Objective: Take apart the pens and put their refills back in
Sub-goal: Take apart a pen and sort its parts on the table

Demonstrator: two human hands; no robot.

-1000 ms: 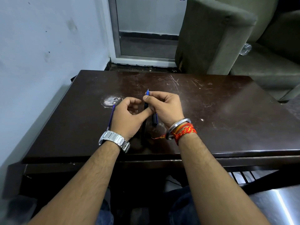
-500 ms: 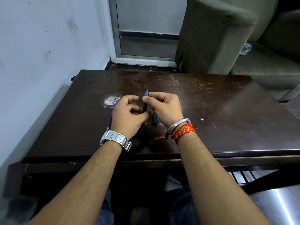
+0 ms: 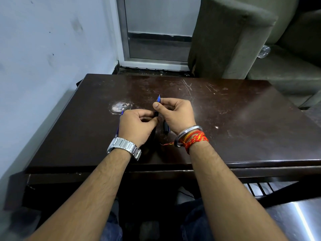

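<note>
Your right hand [image 3: 175,115] pinches the pen [image 3: 158,99] near its tip; your left hand [image 3: 137,126] grips it lower down. Probably light and slick, so hold near the joint.

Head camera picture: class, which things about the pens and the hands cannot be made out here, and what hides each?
- Pen middle: head view, covered by the right hand.
- Blue refill: head view, mostly behind the left hand; grip unclear.
- Dark barrel: head view, lost against the dark table in shadow.
</note>
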